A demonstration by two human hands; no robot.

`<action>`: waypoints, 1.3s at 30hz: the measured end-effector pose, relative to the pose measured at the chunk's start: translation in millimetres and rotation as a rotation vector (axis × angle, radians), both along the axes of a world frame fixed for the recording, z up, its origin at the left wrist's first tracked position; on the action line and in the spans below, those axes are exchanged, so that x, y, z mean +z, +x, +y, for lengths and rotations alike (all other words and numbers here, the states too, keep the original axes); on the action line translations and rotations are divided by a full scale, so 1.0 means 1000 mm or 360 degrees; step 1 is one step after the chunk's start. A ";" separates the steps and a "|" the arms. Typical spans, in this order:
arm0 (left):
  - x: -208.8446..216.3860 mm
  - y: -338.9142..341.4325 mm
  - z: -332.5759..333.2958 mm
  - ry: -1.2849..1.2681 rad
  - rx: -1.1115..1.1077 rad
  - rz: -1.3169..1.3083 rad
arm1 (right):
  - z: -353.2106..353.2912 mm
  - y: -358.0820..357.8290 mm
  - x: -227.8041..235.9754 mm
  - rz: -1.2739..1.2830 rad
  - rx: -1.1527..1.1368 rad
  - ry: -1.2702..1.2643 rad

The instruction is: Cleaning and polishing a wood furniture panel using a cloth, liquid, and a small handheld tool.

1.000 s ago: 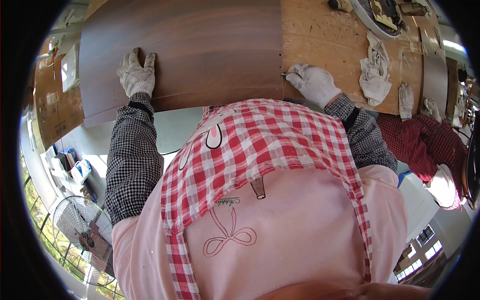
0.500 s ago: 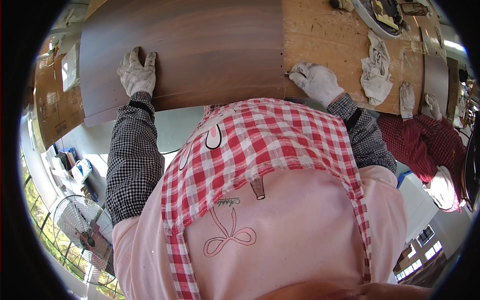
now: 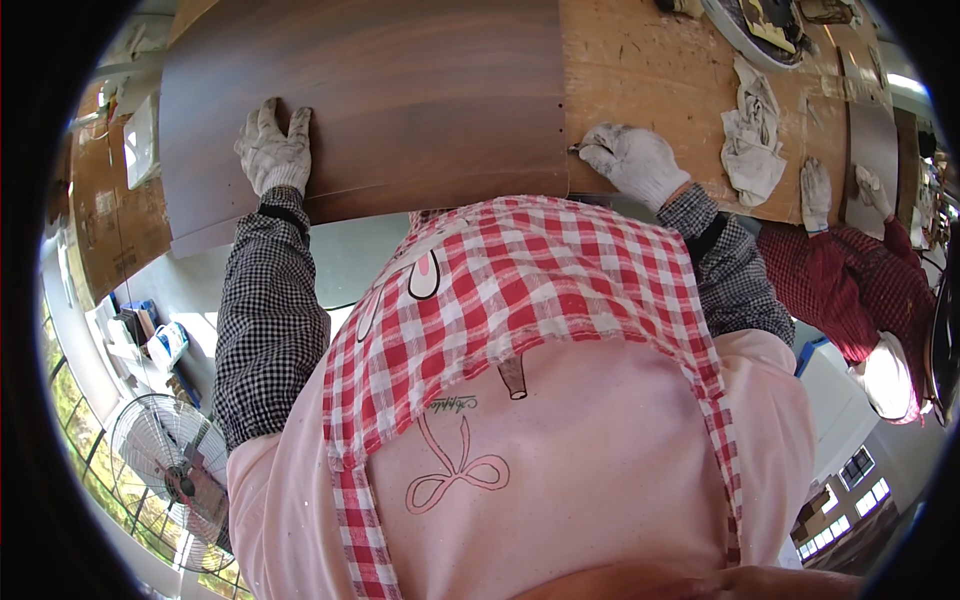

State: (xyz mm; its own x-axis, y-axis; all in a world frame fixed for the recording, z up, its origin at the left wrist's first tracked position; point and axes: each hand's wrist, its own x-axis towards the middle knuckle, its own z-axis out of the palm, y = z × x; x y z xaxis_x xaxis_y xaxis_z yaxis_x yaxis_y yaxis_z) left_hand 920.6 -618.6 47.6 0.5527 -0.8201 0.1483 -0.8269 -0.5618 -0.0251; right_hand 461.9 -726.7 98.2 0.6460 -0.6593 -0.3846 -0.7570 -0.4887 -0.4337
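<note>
A dark brown wood-grain board point(image 3: 420, 100) lies on the work table in front of me, with small dark holes near its right edge. My left hand point(image 3: 274, 152), in a smudged white knit glove, rests with fingers spread on the left part of the board. Just beyond the board's right edge, my right hand point(image 3: 632, 162) is closed, its gloved fingers pinched together. A small dark tip shows at those fingertips, too little to name. Both my forearms wear black-and-white checked sleeves.
A crumpled white cloth point(image 3: 754, 135) lies on the cardboard-brown tabletop point(image 3: 640, 70) to the right. Behind it stands a round pan-like container point(image 3: 748, 35). At the far right are a co-worker's gloved hands point(image 3: 816, 192) beside another dark panel point(image 3: 872, 150). A fan point(image 3: 172, 480) stands at lower left.
The co-worker's farther hand has shifted slightly up and away. My hands and the board stay almost where they were.
</note>
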 end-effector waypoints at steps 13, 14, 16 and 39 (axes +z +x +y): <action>-0.001 0.000 0.001 0.0024 0.0020 -0.0005 | 0.001 0.004 0.003 0.0033 -0.0082 0.0009; 0.000 0.000 0.001 0.0031 0.0018 0.0004 | 0.000 0.004 0.002 0.0043 -0.0066 0.0020; -0.002 0.000 0.002 0.0013 0.0021 -0.0005 | 0.000 0.004 0.003 0.0053 -0.0051 0.0031; -0.001 0.000 0.002 0.0002 0.0011 -0.0049 | -0.002 0.008 0.010 0.0060 -0.0094 0.0091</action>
